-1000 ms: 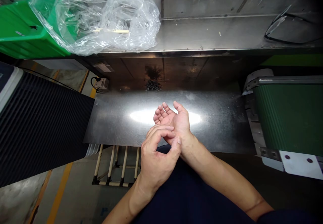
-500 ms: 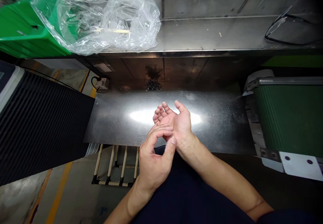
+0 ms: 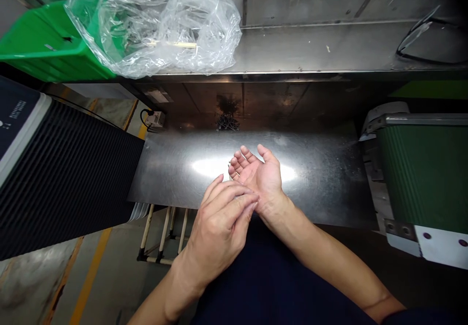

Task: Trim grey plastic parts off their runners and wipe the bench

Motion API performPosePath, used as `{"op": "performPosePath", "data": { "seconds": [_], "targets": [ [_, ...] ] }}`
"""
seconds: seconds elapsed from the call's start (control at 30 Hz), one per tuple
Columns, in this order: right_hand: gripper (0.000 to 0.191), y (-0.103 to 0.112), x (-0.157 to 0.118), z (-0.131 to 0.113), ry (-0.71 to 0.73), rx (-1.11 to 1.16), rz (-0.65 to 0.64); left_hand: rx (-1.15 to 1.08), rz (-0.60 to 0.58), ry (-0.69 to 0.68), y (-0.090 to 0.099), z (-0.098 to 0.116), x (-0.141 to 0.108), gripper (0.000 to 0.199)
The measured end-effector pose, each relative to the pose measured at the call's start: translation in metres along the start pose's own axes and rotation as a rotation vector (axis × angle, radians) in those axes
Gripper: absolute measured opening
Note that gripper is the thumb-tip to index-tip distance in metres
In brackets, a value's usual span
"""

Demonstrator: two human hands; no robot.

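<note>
My left hand (image 3: 223, 222) is closed in a pinch, its thumb and fingertips pressed together against the base of my right palm, at the wrist. Whatever is between those fingertips, if anything, is hidden. My right hand (image 3: 258, 171) lies palm up with the fingers slightly curled and the thumb apart; nothing shows in it. Both hands are over the front part of a scratched metal table (image 3: 175, 178). Behind them, at the table's back, sits a small heap of dark, thin metal pieces (image 3: 228, 122), too small to name exactly.
A green bin (image 3: 40, 64) and a clear plastic bag (image 3: 204, 37) stand on the upper metal shelf (image 3: 285, 51), with glasses (image 3: 420, 59) at its right. A black ribbed surface (image 3: 80, 169) flanks the left, a green conveyor belt (image 3: 427, 173) the right. A pipe rack (image 3: 164, 237) is below.
The open ring between my left thumb and fingers has closed into a pinch at my right wrist. My right hand keeps its palm-up pose. The whole view has shifted slightly.
</note>
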State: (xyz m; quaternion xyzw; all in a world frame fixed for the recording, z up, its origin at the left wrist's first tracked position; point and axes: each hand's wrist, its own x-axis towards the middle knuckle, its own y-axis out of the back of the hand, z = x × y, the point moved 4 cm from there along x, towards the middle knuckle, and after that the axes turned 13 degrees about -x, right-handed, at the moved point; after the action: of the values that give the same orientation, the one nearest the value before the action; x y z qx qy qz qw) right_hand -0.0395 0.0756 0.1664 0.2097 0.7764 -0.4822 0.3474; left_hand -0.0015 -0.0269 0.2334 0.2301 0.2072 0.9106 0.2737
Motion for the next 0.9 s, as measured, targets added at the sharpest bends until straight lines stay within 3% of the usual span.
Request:
{"op": "performPosePath", "data": {
  "seconds": [0.2,0.47,0.67,0.9],
  "targets": [
    [0.029,0.005,0.005,0.000,0.136,-0.112,0.026,0.232,-0.156,-0.034,0.004,0.010,0.004,0.017],
    [0.022,0.011,0.007,0.004,0.150,-0.192,0.078,0.505,-0.270,-0.179,-0.009,0.015,0.007,0.017],
    [0.017,0.016,0.008,0.010,0.156,-0.239,0.116,0.529,-0.255,-0.160,-0.015,0.010,-0.002,0.008],
    [0.013,0.018,0.013,0.014,0.176,-0.259,0.152,0.391,-0.086,-0.097,-0.018,-0.001,-0.014,0.008]
  ]
}}
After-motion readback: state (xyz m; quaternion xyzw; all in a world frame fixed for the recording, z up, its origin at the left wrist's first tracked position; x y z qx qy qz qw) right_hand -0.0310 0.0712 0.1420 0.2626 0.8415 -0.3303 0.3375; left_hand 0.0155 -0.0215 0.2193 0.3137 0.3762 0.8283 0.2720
